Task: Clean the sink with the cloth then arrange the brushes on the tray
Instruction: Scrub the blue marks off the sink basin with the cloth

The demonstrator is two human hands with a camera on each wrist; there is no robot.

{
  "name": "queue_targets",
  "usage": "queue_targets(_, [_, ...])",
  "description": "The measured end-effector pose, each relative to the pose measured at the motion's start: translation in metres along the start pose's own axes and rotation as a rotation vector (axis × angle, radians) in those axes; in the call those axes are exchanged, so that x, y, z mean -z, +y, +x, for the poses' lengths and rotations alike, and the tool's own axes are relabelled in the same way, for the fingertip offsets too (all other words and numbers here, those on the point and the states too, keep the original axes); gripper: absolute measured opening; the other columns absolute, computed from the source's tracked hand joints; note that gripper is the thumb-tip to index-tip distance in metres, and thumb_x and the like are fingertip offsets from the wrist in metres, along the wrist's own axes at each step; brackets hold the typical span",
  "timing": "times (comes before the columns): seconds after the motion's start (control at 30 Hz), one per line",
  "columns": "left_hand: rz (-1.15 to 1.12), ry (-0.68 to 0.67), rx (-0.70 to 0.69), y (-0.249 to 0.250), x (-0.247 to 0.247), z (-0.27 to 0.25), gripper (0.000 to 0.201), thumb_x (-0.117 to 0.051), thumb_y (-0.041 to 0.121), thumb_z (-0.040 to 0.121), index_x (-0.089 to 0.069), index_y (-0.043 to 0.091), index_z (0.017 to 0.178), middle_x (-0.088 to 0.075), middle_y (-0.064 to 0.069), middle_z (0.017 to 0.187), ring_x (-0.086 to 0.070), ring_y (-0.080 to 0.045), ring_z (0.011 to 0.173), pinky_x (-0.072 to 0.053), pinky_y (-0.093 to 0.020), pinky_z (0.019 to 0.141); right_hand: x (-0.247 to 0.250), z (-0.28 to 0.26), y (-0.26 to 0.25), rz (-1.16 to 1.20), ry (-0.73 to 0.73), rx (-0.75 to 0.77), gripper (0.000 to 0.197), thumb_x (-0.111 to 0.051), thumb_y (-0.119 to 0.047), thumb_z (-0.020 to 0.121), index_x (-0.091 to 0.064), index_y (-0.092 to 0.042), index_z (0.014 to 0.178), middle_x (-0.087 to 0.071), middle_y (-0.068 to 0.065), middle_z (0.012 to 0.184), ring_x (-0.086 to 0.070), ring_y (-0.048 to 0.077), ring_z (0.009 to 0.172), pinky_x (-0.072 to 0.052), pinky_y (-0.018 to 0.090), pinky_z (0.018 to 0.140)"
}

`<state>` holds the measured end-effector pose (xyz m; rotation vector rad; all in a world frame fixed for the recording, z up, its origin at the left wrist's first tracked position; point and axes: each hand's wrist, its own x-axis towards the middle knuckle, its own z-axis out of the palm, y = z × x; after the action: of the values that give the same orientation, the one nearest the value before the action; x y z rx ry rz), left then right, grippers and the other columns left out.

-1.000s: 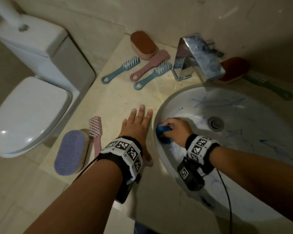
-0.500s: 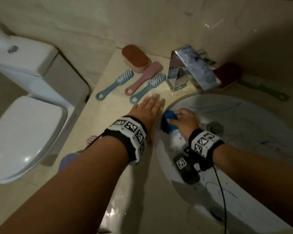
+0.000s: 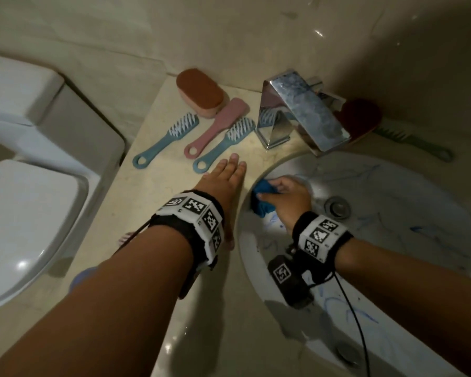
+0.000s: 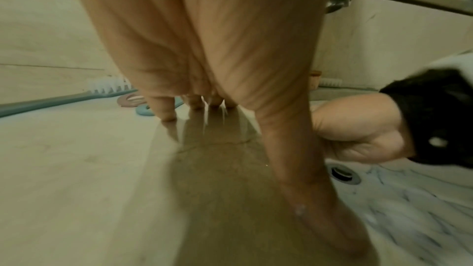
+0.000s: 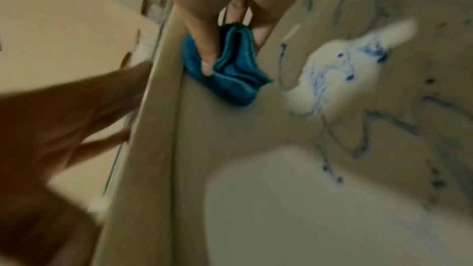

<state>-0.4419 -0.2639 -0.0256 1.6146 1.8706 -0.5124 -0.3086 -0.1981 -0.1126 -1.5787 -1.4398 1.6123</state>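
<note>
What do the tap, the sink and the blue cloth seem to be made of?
Tap: polished metal, probably chrome, mirroring a brush. Sink: glossy white, likely ceramic, streaked with blue marks. Cloth: soft, fuzzy fabric, perhaps microfibre, bunched in the right hand.

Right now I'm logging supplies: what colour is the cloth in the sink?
Blue cloth, clearest in the right wrist view.

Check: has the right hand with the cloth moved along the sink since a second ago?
Yes. The right hand and blue cloth have slid along the sink's left wall toward the faucet; it now sits level with the drain.
</note>
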Motion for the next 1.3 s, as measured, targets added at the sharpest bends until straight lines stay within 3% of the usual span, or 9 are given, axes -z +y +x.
queue_targets(0.17, [-0.029, -0.015, 0.007, 0.001, 0.003, -0.004, 0.149, -0.090, 0.036, 0.050, 0.022, 0.015, 0.146, 0.029, -0.004, 0.154, 0.018, -0.022, 0.144, -0.005, -0.042, 0.120, 0.041, 0.044, -0.010, 0.137, 0.315, -0.073, 0.024, -0.074, -0.007, 0.075, -0.062, -0.003, 0.095, -0.064, 0.014, 0.096, -0.058, 0.026, 0.089, -0.050, 0.044, 0.093])
queue_targets(0.37, [-0.011, -0.022, 0.015, 0.002, 0.002, -0.004, 0.151, -0.090, 0.037, 0.049, 0.023, 0.014, 0.146, 0.029, -0.005, 0.153, 0.018, -0.023, 0.144, -0.006, -0.041, 0.120, 0.021, 0.034, 0.000, 0.084, 0.239, -0.081, 0.020, -0.073, -0.007, 0.076, -0.055, -0.015, 0.076, -0.059, 0.007, 0.092, -0.058, 0.023, 0.088, -0.050, 0.036, 0.086])
queue_targets(0.5, [0.011, -0.007, 0.000, 0.000, 0.002, -0.004, 0.152, -0.090, 0.042, 0.048, 0.024, 0.014, 0.145, 0.029, -0.006, 0.153, 0.019, -0.024, 0.144, -0.001, -0.037, 0.120, 0.067, 0.057, 0.001, 0.118, 0.469, -0.140, 0.026, -0.073, -0.016, 0.077, -0.062, -0.005, 0.099, -0.064, 0.015, 0.105, -0.059, 0.035, 0.106, -0.046, 0.045, 0.097])
queue_targets(0.6, [0.009, 0.002, -0.002, 0.000, 0.000, -0.004, 0.152, -0.090, 0.042, 0.048, 0.024, 0.013, 0.145, 0.029, -0.007, 0.153, 0.019, -0.025, 0.144, 0.000, -0.036, 0.120, 0.087, 0.064, 0.002, 0.192, 0.614, -0.171, 0.038, -0.071, -0.013, 0.080, -0.058, 0.001, 0.113, -0.060, 0.016, 0.120, -0.055, 0.032, 0.114, -0.042, 0.037, 0.101])
queue_targets(0.77, [0.015, 0.007, 0.003, -0.001, -0.001, -0.002, 0.154, -0.090, 0.044, 0.046, 0.024, 0.013, 0.145, 0.029, -0.007, 0.153, 0.020, -0.024, 0.144, 0.004, -0.031, 0.117, 0.047, 0.049, -0.004, 0.116, 0.429, -0.130, 0.032, -0.070, -0.007, 0.080, -0.058, 0.006, 0.107, -0.063, 0.022, 0.113, -0.059, 0.035, 0.105, -0.047, 0.041, 0.095])
queue_targets(0.93, [0.017, 0.010, 0.003, 0.000, -0.001, -0.004, 0.153, -0.090, 0.044, 0.047, 0.024, 0.013, 0.145, 0.030, -0.007, 0.153, 0.019, -0.024, 0.144, 0.004, -0.031, 0.117, 0.099, 0.056, -0.004, 0.172, 0.626, -0.197, 0.046, -0.069, -0.019, 0.082, -0.054, 0.000, 0.121, -0.056, 0.015, 0.129, -0.053, 0.030, 0.119, -0.041, 0.034, 0.103])
queue_targets(1.07, [0.028, 0.014, -0.001, -0.001, -0.002, -0.002, 0.155, -0.090, 0.046, 0.046, 0.024, 0.012, 0.145, 0.029, -0.007, 0.153, 0.019, -0.025, 0.144, 0.003, -0.032, 0.117, 0.121, 0.064, -0.009, 0.295, 0.705, -0.212, 0.043, -0.055, -0.012, 0.092, -0.044, 0.004, 0.130, -0.046, 0.017, 0.140, -0.044, 0.030, 0.128, -0.035, 0.035, 0.106])
queue_targets(1.17, [0.023, 0.006, 0.009, 0.001, -0.001, -0.002, 0.154, -0.090, 0.043, 0.047, 0.024, 0.012, 0.145, 0.030, -0.007, 0.153, 0.019, -0.025, 0.144, 0.003, -0.031, 0.117, 0.086, 0.056, -0.009, 0.391, 0.591, -0.194, 0.040, -0.063, -0.014, 0.087, -0.053, 0.003, 0.121, -0.055, 0.017, 0.128, -0.052, 0.031, 0.119, -0.039, 0.032, 0.098])
queue_targets(1.3, [0.030, 0.015, 0.010, 0.001, 0.000, -0.004, 0.153, -0.090, 0.044, 0.047, 0.024, 0.012, 0.145, 0.029, -0.008, 0.153, 0.019, -0.025, 0.144, 0.004, -0.030, 0.117, 0.086, 0.053, -0.010, 0.222, 0.532, -0.216, 0.043, -0.067, -0.017, 0.084, -0.054, 0.000, 0.121, -0.057, 0.015, 0.128, -0.054, 0.031, 0.117, -0.041, 0.031, 0.097])
